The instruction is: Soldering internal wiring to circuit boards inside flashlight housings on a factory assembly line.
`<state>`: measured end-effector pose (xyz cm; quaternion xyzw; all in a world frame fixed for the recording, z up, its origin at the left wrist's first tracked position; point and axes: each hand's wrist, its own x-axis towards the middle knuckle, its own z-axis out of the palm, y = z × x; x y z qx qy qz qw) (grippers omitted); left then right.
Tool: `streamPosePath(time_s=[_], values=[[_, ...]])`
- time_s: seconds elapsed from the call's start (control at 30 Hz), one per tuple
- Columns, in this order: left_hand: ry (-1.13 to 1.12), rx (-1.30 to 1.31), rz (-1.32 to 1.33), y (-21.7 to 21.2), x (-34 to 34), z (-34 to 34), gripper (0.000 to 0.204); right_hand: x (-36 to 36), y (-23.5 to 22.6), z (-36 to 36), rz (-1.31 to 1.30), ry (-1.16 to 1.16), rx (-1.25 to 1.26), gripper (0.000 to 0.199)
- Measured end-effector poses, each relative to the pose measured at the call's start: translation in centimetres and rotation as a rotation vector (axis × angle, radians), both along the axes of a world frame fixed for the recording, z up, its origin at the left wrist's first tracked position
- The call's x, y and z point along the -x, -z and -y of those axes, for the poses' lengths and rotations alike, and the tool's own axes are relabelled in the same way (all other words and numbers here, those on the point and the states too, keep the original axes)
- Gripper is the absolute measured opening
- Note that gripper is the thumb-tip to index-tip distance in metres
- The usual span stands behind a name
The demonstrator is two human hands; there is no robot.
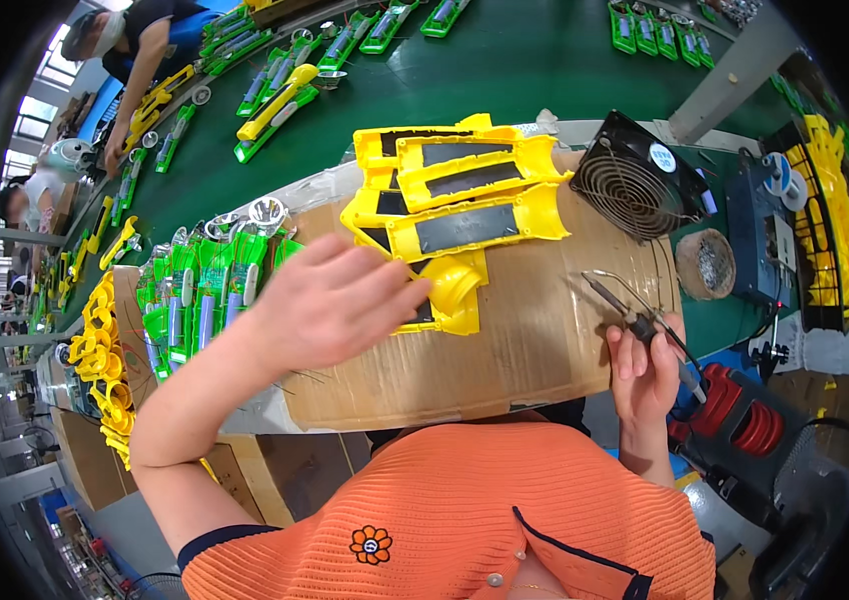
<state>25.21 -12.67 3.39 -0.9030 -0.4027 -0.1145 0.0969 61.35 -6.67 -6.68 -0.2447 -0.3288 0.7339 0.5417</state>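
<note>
At the far left of the bench, a heap of yellow curved parts (105,355) lay beside a cardboard box edge, and next to it stood a tight row of green flashlight bodies (195,295) with silver reflector cups (267,212) at their upper ends. Beyond them, on the green conveyor belt (505,70), more green and yellow pieces were strung out in a line, and another person (140,45) leaned over the belt at upper left.

The worker's left hand (330,300) hovered with fingers spread wide and nothing in its grasp, its fingertips (400,298) reaching over the near edge of a stack of yellow flashlight housings (460,195). The housings, each with a dark panel set into its face, were piled on a sheet of brown cardboard (525,350) covering the work surface, toward its upper middle.

Further right, the worker's right hand (645,365) was closed around the handle of a soldering iron (635,318), its thin metal tip pointing up and left above the cardboard, well apart from the housings. Behind it a black square fan (640,180) faced the worker, with a small round pot of solder scrap (707,265) just beside it. A blue soldering station (765,235) and a rack of yellow parts (830,205) stood at the far right.
</note>
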Motion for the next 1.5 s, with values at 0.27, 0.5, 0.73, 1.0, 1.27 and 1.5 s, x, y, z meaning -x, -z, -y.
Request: streamPosePath(time_s=[0.27, 0.5, 0.73, 1.0, 1.27, 1.5], values=[[-0.208, -0.110, 0.028, 2.5, -3.3, 0.1, 0.053, -0.3, 0.3, 0.2, -0.047, -0.014, -0.035, 0.006], [-0.442, -0.258, 0.462, 2.8, -3.1, -1.6, 0.042, -0.3, 0.3, 0.4, -0.064, 0.004, -0.035, 0.009], [-0.444, -0.272, 0.674, 0.6, -4.7, -1.8, 0.043, -0.5, 0.2, 0.4, -0.071, -0.019, -0.062, 0.009], [-0.379, 0.164, 0.442, 3.3, -10.4, 6.1, 0.026, -0.8, 0.7, 0.4, -0.135, -0.009, -0.021, 0.009], [-0.565, -0.223, 0.429, 3.6, -10.6, 0.9, 0.036, -0.6, 0.3, 0.0, -0.201, -0.045, -0.005, 0.009], [-1.010, -0.316, 0.332, -4.2, 22.1, -12.1, 0.024, -0.6, 0.4, 0.1, -0.241, -0.048, 0.023, 0.007]])
